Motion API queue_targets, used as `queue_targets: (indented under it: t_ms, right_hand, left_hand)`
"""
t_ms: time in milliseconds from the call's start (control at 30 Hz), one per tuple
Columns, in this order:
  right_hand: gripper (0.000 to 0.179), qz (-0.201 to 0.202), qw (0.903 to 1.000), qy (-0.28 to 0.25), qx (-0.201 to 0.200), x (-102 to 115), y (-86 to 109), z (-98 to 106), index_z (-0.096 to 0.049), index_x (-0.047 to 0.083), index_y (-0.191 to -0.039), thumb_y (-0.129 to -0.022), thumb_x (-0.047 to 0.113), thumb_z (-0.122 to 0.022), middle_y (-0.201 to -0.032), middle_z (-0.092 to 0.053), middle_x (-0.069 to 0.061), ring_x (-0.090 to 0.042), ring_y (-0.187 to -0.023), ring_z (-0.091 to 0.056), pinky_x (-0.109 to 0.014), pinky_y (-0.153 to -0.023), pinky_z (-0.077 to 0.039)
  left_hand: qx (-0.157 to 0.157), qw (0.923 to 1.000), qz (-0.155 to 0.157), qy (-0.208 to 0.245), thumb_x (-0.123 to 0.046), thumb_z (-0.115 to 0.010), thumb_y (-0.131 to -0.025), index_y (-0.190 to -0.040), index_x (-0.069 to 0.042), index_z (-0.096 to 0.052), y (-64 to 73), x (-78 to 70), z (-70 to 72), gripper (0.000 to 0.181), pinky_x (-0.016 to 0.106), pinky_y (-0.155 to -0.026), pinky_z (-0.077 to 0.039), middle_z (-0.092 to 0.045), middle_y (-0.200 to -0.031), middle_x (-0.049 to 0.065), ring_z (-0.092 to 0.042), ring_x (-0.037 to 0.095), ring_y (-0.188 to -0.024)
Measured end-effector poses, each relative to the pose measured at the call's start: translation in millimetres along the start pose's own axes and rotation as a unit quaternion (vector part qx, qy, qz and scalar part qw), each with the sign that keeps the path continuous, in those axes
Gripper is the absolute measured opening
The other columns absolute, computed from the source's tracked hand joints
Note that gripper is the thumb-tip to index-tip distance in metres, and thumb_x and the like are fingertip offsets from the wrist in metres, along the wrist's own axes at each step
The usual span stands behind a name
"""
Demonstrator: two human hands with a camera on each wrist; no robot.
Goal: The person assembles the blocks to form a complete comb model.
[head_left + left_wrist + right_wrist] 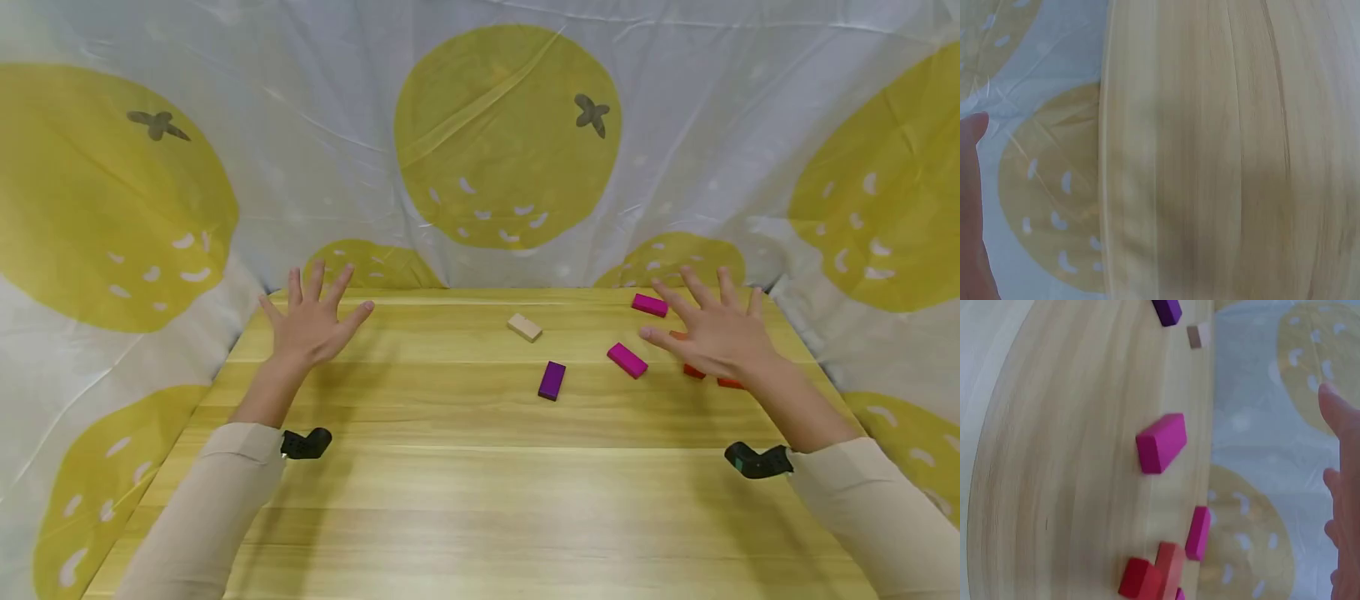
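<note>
My left hand [303, 327] is held over the far left of the table with its fingers spread, holding nothing. On the other side my right hand [720, 333], also spread and holding nothing, hovers above several small blocks. Partly hidden below it are red blocks [1139, 578] and an orange-red one [1170, 565]. Two magenta blocks, a nearer one [627, 360] and a farther one [649, 305], lie just left of that hand. Toward the table's middle are a purple block [552, 381] and a pale wood-coloured block [524, 327].
The wooden table [480, 492] ends at a hanging white cloth [322, 150] printed with big yellow fruit, which also closes off both sides. A black wrist camera sits on each cuff, the left one [306, 444] and the right one [757, 461].
</note>
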State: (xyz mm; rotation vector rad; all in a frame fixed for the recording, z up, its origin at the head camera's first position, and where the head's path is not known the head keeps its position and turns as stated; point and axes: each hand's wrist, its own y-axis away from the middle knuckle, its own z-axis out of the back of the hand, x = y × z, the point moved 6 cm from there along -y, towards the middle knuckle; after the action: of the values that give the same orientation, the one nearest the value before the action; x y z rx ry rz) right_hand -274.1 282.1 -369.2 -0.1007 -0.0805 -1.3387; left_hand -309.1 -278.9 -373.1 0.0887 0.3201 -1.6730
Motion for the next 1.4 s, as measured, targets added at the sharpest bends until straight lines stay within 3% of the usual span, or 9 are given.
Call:
queue_targets:
  t_ms: [200, 467, 667, 867, 1000, 1200, 1400]
  right_hand:
    - [0.09, 0.044, 0.9987, -0.023, -0.013, 30, -1.6, -4, -0.026, 0.029, -0.166, -0.094, 0.078, -0.047, -0.172, -0.011, -0.015, -0.054, -0.151, 0.006, -0.085, -0.105, 0.003]
    - [0.085, 0.141, 0.9863, -0.085, 0.001, 73, -4.9, -35, -0.039, 0.018, -0.162, -0.096, 0.068, -0.058, -0.165, -0.028, -0.02, -0.052, -0.148, -0.021, -0.074, -0.112, -0.022]
    - [0.087, 0.173, 0.9725, -0.154, 0.027, 94, -3.7, -63, -0.038, 0.017, -0.162, -0.094, 0.065, -0.064, -0.161, -0.036, -0.018, -0.045, -0.146, -0.031, -0.068, -0.11, -0.033]
    - [0.101, 0.167, 0.9633, -0.199, 0.067, 108, -0.3, -90, -0.028, 0.01, -0.164, -0.09, 0.067, -0.067, -0.159, -0.038, -0.021, -0.042, -0.144, -0.036, -0.062, -0.113, -0.033]
    - [0.101, 0.156, 0.9673, -0.188, 0.066, 114, -1.9, -101, -0.04, 0.004, -0.156, -0.086, 0.07, -0.07, -0.15, -0.047, -0.018, -0.037, -0.135, -0.045, -0.055, -0.11, -0.04]
    - [0.085, 0.142, 0.9777, -0.152, 0.028, 122, -5.9, -106, -0.058, 0.004, -0.133, -0.081, 0.069, -0.077, -0.128, -0.057, -0.011, -0.03, -0.114, -0.053, -0.045, -0.098, -0.048]
    - [0.069, 0.138, 0.9777, -0.155, 0.029, 125, -7.7, -106, -0.059, 0.002, -0.128, -0.086, 0.053, -0.08, -0.118, -0.059, -0.01, -0.029, -0.106, -0.053, -0.043, -0.092, -0.048]
  left_hand:
    - [-0.015, 0.9992, -0.033, 0.017, -0.075, -0.037, -0.099, -0.168, -0.031, -0.02, -13.6, -33.0, -14.3, 0.083, 0.084, -0.103, 0.011, -0.001, -0.172, 0.015, 0.012, 0.043, -0.154]
    - [0.007, 0.9954, -0.08, 0.051, -0.073, -0.049, -0.097, -0.166, -0.028, -0.027, -34.6, -94.6, -58.0, 0.085, 0.083, -0.108, -0.003, -0.012, -0.171, 0.015, -0.004, 0.042, -0.155]
    - [0.036, 0.9885, -0.112, 0.095, -0.067, -0.059, -0.095, -0.164, -0.023, -0.034, -40.9, -144.2, -88.0, 0.085, 0.076, -0.113, -0.014, -0.023, -0.168, 0.013, -0.019, 0.039, -0.153]
    - [0.065, 0.9822, -0.108, 0.139, -0.058, -0.07, -0.092, -0.159, -0.014, -0.042, -44.4, -179.7, -115.6, 0.084, 0.06, -0.114, -0.031, -0.039, -0.159, 0.015, -0.038, 0.036, -0.145]
    - [0.079, 0.9807, -0.085, 0.158, -0.061, -0.076, -0.086, -0.156, -0.01, -0.046, -44.1, -194.6, -132.8, 0.091, 0.053, -0.108, -0.04, -0.047, -0.15, 0.016, -0.047, 0.035, -0.135]
    - [0.067, 0.9893, -0.041, 0.123, -0.069, -0.078, -0.079, -0.148, -0.01, -0.056, -41.2, -202.2, -148.7, 0.093, 0.053, -0.102, -0.04, -0.055, -0.138, 0.013, -0.052, 0.032, -0.124]
    - [0.056, 0.991, -0.045, 0.113, -0.065, -0.077, -0.082, -0.139, -0.01, -0.061, -38.7, -207.2, -152.3, 0.081, 0.052, -0.099, -0.038, -0.058, -0.131, 0.01, -0.054, 0.03, -0.118]
